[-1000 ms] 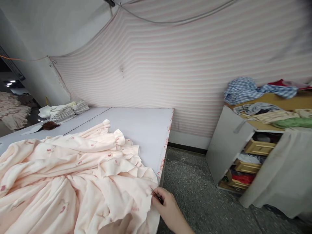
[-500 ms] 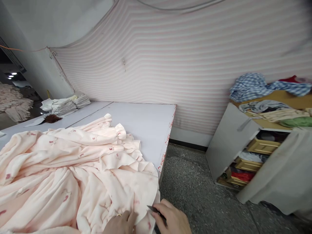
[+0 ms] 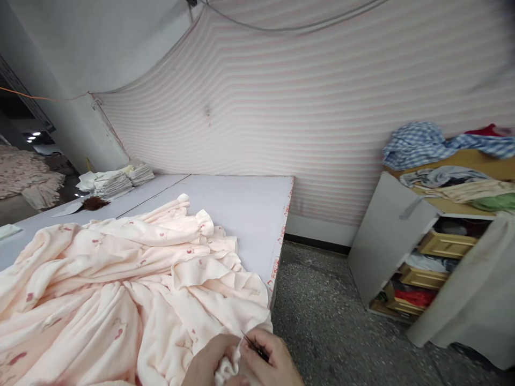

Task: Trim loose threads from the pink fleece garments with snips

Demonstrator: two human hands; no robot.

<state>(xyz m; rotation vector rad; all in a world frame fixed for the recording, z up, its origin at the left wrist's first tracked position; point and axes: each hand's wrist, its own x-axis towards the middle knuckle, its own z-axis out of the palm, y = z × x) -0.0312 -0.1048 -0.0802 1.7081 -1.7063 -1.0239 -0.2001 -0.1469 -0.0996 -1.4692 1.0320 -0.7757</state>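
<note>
A heap of pale pink plush garments with small reddish motifs lies over the near part of the table. At its lower right end, my left hand is closed on a gathered, ruffled edge of the cloth. My right hand is close beside it, fingers wrapped round small dark thread snips. The pointed tip of the snips points up and left, near the cloth between both hands. Part of the snips is hidden in my palm, and the lower parts of both hands are cut off.
The grey tabletop ends at a taped right edge, above a speckled floor. Folded white stacks and a brown tuft lie at the back left. A cabinet with cloth on top stands right; striped fabric hangs behind.
My hands have come together, and the ruffled cloth edge is now bunched up in my left hand. The right hand with the snips has shifted slightly left. The camera view has moved a little.
</note>
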